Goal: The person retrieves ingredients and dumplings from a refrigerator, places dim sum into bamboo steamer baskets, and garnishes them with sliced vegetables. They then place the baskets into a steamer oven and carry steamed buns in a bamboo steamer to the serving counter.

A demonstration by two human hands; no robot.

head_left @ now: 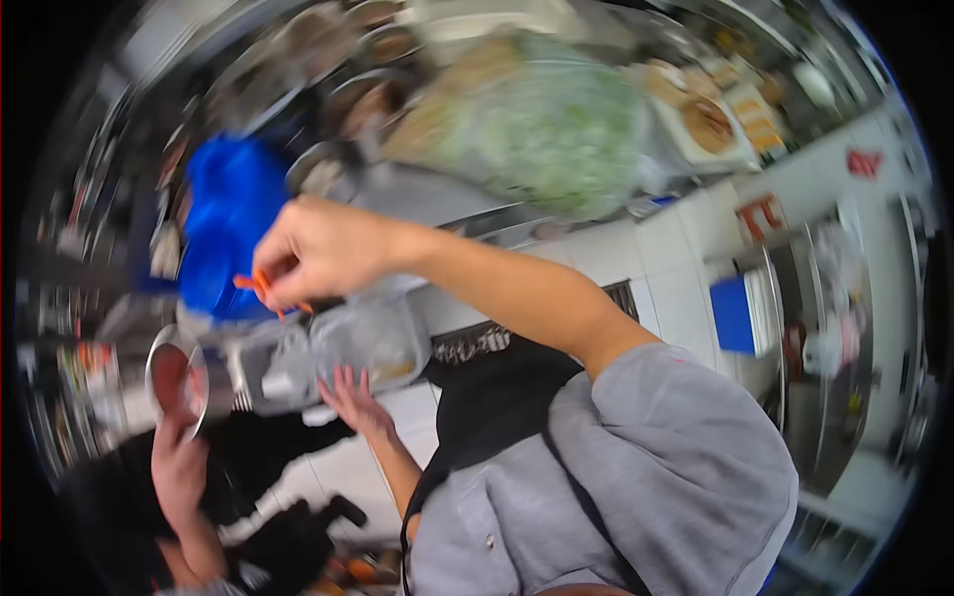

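Observation:
My right hand (pixel 323 253) is raised over the counter, its fingers pinched on thin orange strips that look like shredded carrot (pixel 260 285). Just beyond it is a large blue plastic container or bag (pixel 234 223). Below it, my left hand (pixel 360 402) has its fingers spread, close to the near edge of a clear plastic container (pixel 373 343). Whether the fingertips touch that edge I cannot tell. Pale contents show inside, too blurred to name.
A large clear bag of chopped pale green leaves (pixel 556 124) lies on the counter, near metal bowls (pixel 373 99) of food. To the left, a co-worker's hand (pixel 179 467) holds a white bowl (pixel 204 382), reddish inside. White tiles (pixel 596 248) cover the floor.

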